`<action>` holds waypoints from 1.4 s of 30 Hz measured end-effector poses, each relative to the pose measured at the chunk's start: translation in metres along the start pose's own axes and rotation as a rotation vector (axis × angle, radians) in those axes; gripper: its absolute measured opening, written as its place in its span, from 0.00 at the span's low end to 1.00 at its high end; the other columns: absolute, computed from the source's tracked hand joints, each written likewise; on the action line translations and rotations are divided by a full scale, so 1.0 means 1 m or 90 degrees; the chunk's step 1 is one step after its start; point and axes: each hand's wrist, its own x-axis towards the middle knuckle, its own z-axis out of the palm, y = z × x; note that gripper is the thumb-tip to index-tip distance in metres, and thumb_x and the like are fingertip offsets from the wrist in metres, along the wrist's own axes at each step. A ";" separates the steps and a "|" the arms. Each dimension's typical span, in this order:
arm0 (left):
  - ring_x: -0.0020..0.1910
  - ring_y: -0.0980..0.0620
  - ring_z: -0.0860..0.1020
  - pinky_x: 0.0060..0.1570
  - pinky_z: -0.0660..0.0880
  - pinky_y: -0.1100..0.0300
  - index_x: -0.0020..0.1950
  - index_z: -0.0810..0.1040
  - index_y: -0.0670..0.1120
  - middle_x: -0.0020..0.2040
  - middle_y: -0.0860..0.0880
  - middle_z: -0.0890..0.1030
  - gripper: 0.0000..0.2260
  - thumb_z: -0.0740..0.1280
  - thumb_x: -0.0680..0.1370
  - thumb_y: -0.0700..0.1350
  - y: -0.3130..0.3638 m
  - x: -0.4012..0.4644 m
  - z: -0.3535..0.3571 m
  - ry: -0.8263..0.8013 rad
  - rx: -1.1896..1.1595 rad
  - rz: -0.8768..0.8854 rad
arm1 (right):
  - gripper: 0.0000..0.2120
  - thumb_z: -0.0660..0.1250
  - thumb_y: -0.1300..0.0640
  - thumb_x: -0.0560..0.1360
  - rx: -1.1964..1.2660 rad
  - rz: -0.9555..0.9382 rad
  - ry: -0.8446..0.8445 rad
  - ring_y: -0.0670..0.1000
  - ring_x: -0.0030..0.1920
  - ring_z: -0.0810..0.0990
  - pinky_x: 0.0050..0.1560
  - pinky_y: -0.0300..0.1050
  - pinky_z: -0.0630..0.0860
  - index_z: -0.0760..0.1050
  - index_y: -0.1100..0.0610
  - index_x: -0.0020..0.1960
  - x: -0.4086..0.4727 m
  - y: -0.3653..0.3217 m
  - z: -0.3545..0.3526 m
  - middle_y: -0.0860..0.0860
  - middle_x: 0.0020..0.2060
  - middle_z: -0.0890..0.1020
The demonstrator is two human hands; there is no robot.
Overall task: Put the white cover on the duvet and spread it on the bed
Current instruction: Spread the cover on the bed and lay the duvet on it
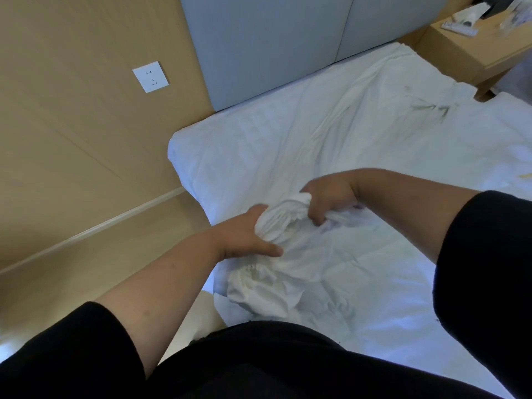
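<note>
White bedding lies crumpled over the bed point(201, 156). A bunched fold of the white cover point(288, 217) rises between my two hands near the bed's left edge. My left hand point(247, 234) grips the bunch from the left, its thumb along the cloth. My right hand point(325, 203) has its fingers curled round the upper end of the same bunch. Below them a gathered, ruffled part of the white cloth point(259, 286) hangs toward my body. Which layer is duvet and which is cover I cannot tell.
A grey padded headboard point(259, 44) stands at the far end. A beige wall with a white socket point(150, 76) runs along the left. A wooden nightstand point(472, 44) with small items is at the top right. A narrow gap separates bed and wall.
</note>
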 end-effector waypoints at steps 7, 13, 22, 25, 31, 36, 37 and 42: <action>0.65 0.56 0.73 0.61 0.71 0.60 0.79 0.44 0.61 0.69 0.55 0.71 0.57 0.82 0.65 0.45 0.038 0.026 0.015 0.188 -0.158 0.158 | 0.18 0.69 0.65 0.60 0.179 -0.076 0.020 0.66 0.47 0.83 0.50 0.62 0.80 0.81 0.66 0.51 -0.002 -0.015 -0.013 0.67 0.48 0.83; 0.51 0.44 0.81 0.47 0.75 0.51 0.53 0.78 0.45 0.48 0.47 0.83 0.12 0.69 0.71 0.44 0.031 0.043 0.012 0.135 0.095 0.110 | 0.28 0.82 0.53 0.65 -0.351 0.001 0.002 0.52 0.50 0.80 0.51 0.44 0.74 0.74 0.56 0.59 0.004 -0.012 -0.015 0.49 0.49 0.80; 0.42 0.45 0.76 0.37 0.70 0.54 0.51 0.57 0.50 0.45 0.49 0.77 0.24 0.71 0.74 0.58 0.013 0.040 0.016 0.247 0.486 0.058 | 0.08 0.75 0.58 0.67 -0.174 -0.031 0.099 0.51 0.44 0.81 0.44 0.44 0.76 0.78 0.53 0.44 0.029 0.028 0.017 0.48 0.42 0.82; 0.41 0.44 0.77 0.36 0.72 0.53 0.50 0.57 0.50 0.42 0.49 0.76 0.22 0.67 0.75 0.61 0.008 0.037 0.016 0.292 0.431 0.060 | 0.07 0.75 0.62 0.65 -0.031 -0.031 0.033 0.53 0.40 0.82 0.43 0.46 0.78 0.82 0.56 0.43 0.024 0.024 0.015 0.52 0.40 0.84; 0.50 0.46 0.78 0.45 0.71 0.56 0.58 0.72 0.48 0.53 0.49 0.80 0.13 0.62 0.78 0.53 0.023 0.039 0.029 0.266 0.374 -0.002 | 0.09 0.74 0.56 0.73 -0.329 0.160 -0.132 0.53 0.37 0.79 0.38 0.41 0.75 0.80 0.61 0.48 0.026 -0.007 -0.005 0.55 0.39 0.81; 0.55 0.44 0.77 0.44 0.66 0.59 0.59 0.75 0.46 0.57 0.46 0.79 0.12 0.63 0.76 0.43 0.018 0.032 0.002 0.316 0.367 -0.062 | 0.12 0.66 0.53 0.71 -0.701 -0.170 0.484 0.57 0.44 0.80 0.46 0.48 0.66 0.73 0.54 0.54 0.043 0.004 0.014 0.52 0.43 0.80; 0.52 0.44 0.77 0.41 0.66 0.59 0.57 0.75 0.46 0.53 0.46 0.80 0.10 0.63 0.75 0.42 0.018 0.029 -0.004 0.309 0.345 -0.057 | 0.14 0.67 0.54 0.68 -0.694 -0.228 0.582 0.58 0.42 0.79 0.45 0.50 0.65 0.74 0.55 0.52 0.046 0.012 0.017 0.53 0.42 0.80; 0.42 0.47 0.76 0.40 0.72 0.57 0.48 0.79 0.44 0.44 0.46 0.81 0.10 0.66 0.68 0.41 0.009 0.011 -0.004 0.292 -0.138 -0.073 | 0.12 0.72 0.55 0.66 -0.464 -0.403 0.891 0.60 0.44 0.76 0.48 0.53 0.70 0.77 0.57 0.48 0.054 0.034 0.067 0.56 0.46 0.79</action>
